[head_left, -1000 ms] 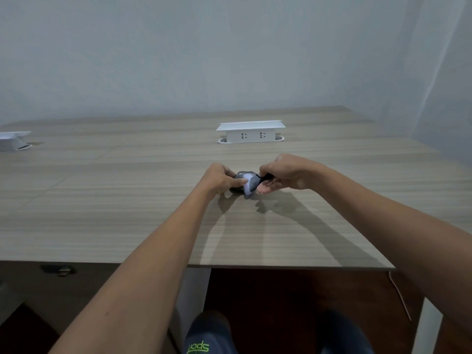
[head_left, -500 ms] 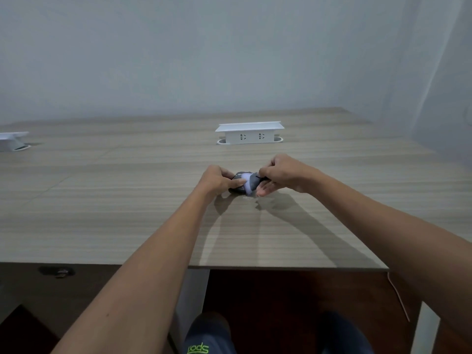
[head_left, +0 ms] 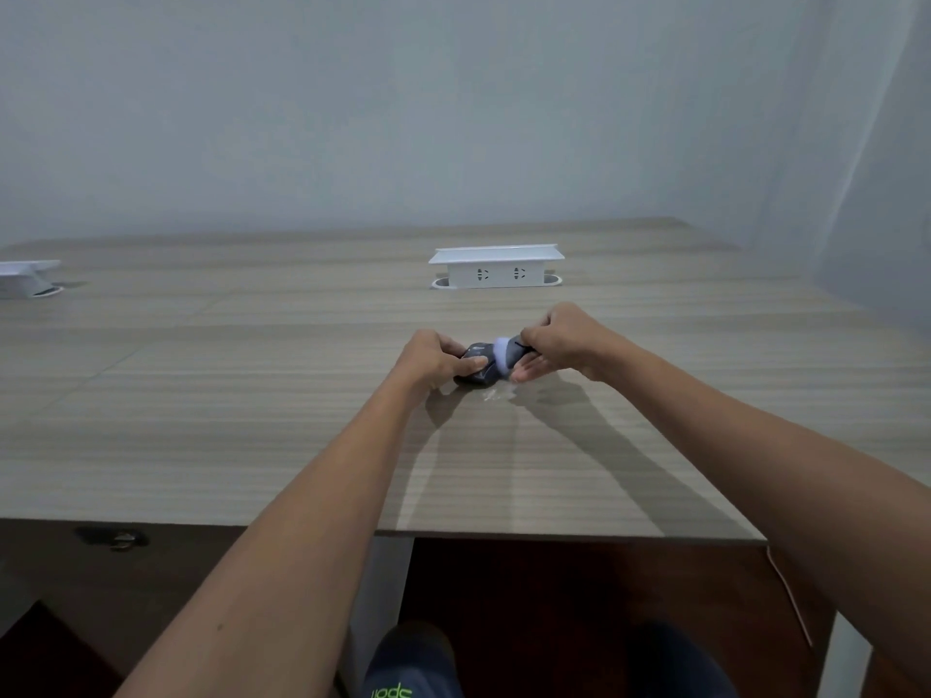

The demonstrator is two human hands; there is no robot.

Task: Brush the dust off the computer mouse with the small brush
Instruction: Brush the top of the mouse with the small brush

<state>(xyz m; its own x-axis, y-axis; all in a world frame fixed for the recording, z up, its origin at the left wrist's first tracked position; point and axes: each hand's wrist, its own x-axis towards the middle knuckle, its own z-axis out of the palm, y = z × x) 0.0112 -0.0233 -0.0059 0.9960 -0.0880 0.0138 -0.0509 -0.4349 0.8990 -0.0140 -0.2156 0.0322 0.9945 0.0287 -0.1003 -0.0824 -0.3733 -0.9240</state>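
At the far left edge, a white pop-up socket box [head_left: 27,278] is sitting on the pale wood-grain laminate desk [head_left: 201,420], partly cut off by the frame. Under the desk's front edge a small dark fitting [head_left: 113,538] is showing against the brown panel.

Moving toward the middle, the left hand [head_left: 433,360] is reaching out over the desk and gripping the dark grey rounded computer mouse [head_left: 476,367] from its left side, the thumb lying across the near edge and the fingers curling over the far side. The mouse is resting on the desk surface, roughly at the centre, between the two hands.

Just to the right, the small brush with a dark handle and pale bluish-white bristles [head_left: 506,352] is pressing against the right end of the mouse. The right hand [head_left: 559,340] is clenching around the brush handle, knuckles up, with the lower fingers stretched toward the mouse. A few pale specks [head_left: 496,394] are lying on the desk just in front of the mouse.

Further back, a second white socket box with two outlets [head_left: 496,267] is standing raised from the desk, well apart from the hands.
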